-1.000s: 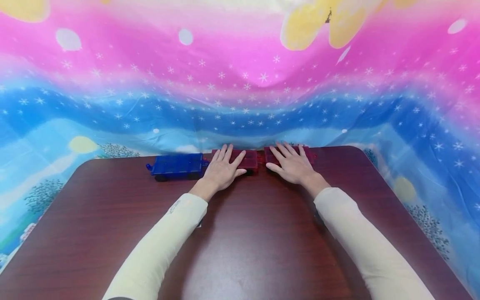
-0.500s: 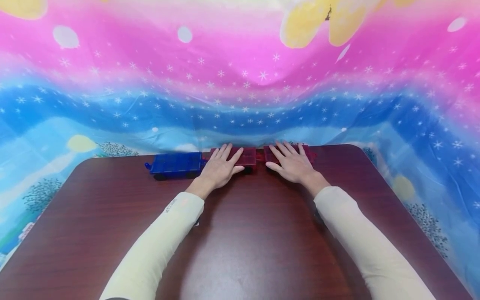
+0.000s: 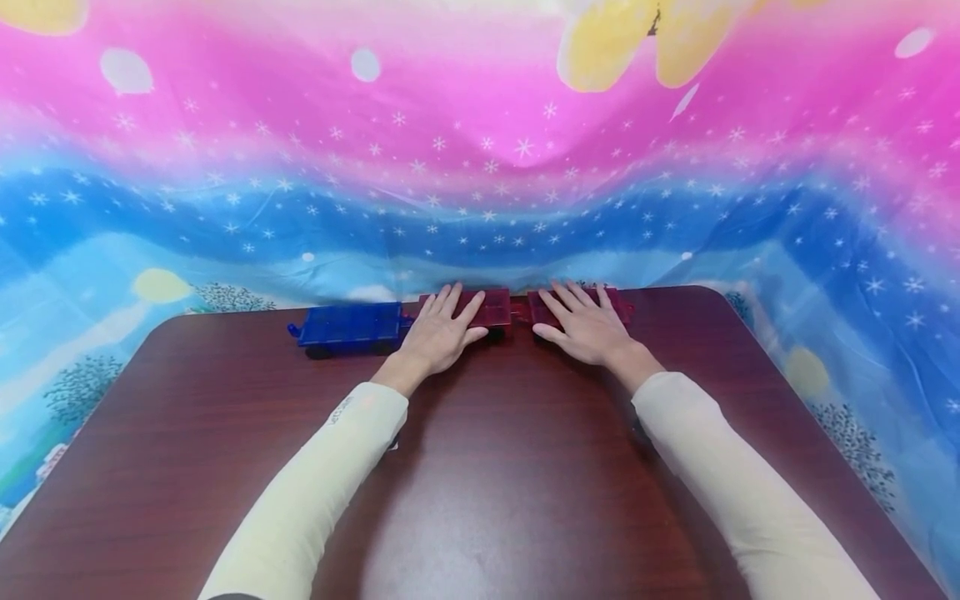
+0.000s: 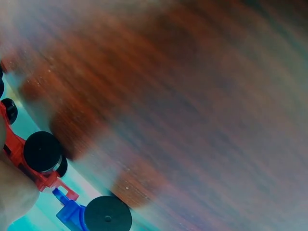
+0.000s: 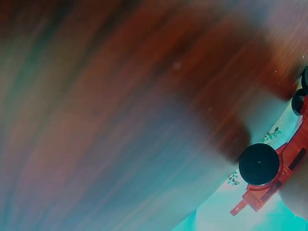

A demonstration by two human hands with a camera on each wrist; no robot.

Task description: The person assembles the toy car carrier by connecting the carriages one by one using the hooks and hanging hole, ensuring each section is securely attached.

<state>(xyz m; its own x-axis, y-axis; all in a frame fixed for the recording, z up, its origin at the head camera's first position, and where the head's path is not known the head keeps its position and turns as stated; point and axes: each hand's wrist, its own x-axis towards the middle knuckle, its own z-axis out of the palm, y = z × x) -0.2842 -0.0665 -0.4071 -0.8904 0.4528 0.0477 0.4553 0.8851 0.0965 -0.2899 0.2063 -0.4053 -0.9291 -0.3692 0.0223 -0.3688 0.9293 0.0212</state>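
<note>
Under the left hand (image 3: pixel 437 335) and right hand (image 3: pixel 588 330), both spread flat and gripping nothing, sit the left red wagon (image 3: pixel 497 307) and right red wagon (image 3: pixel 540 309) — blue wagon (image 3: pixel 351 323) just left of the left hand — the row seemingly lined up, only lifting away left.

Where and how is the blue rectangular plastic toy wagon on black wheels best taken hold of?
Probably mid-body, from above, pinching across its long edges: the blue wagon stands upright, its broad top uncovered. Avoid the thin blue hook at its left end and black wheels below; at its right end, a red plastic wagon and the left hand leave little room.
</note>
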